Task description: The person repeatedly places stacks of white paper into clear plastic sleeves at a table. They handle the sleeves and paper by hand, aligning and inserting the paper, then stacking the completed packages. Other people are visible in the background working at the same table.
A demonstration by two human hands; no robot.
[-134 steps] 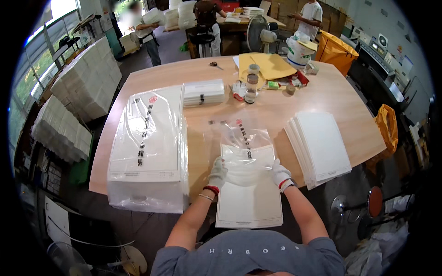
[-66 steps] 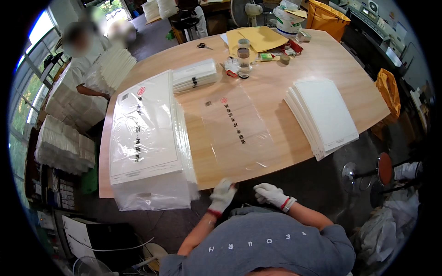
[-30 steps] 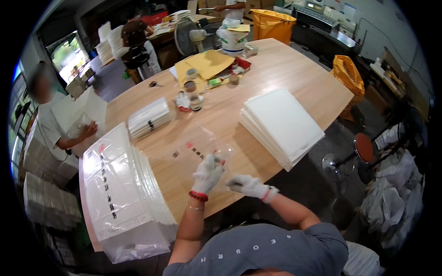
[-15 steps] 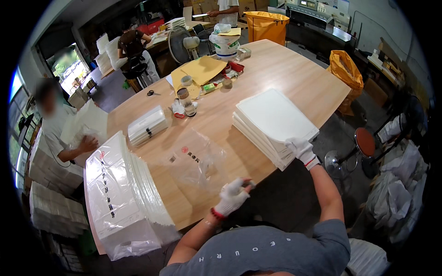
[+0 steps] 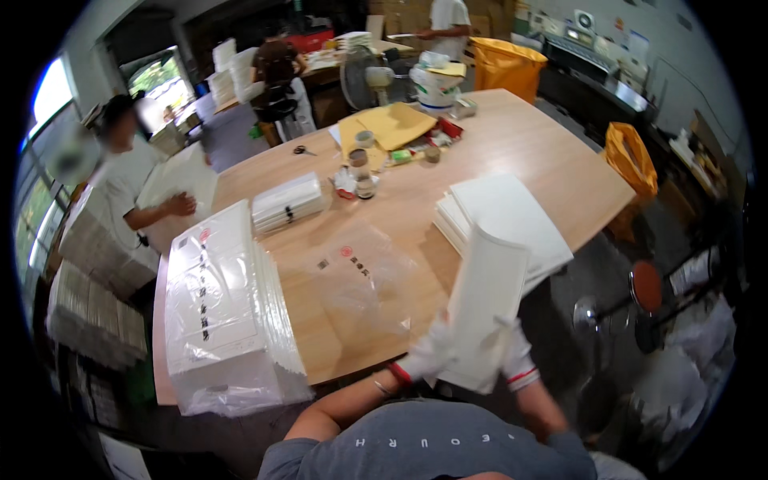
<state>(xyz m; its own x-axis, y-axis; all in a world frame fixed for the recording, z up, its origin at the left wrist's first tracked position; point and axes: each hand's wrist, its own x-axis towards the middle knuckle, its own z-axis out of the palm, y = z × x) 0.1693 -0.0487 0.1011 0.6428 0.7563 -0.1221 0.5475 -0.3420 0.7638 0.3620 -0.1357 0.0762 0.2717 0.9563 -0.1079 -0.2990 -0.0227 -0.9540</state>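
Between my two white-gloved hands a sheaf of white paper (image 5: 490, 276) is raised and bowed lengthwise, its lower end close to my body. At its right edge my right hand (image 5: 516, 352) is closed on the paper. My left hand (image 5: 432, 350), slightly blurred, is closed at the lower left edge; its fingertips are partly hidden. Behind the sheaf lies a stack of large white sheets (image 5: 516, 212) on the right of the wooden table (image 5: 352, 352). A clear plastic bag (image 5: 364, 284) with red and black print rests flat to the left of my hands.
A tall pile of plastic-sleeved paper (image 5: 212, 296) fills the table's left end. Beyond it lie a strapped white bundle (image 5: 286, 204), a tape roll (image 5: 365, 186), scissors (image 5: 304, 150) and yellow envelopes (image 5: 392, 124). A co-worker (image 5: 128, 168) handles sheets at left. A round stool (image 5: 646, 286) stands right.
My right hand has lifted a sheaf off the stack and drawn it toward me. My left hand has moved right to meet its edge. The view has shifted a little.
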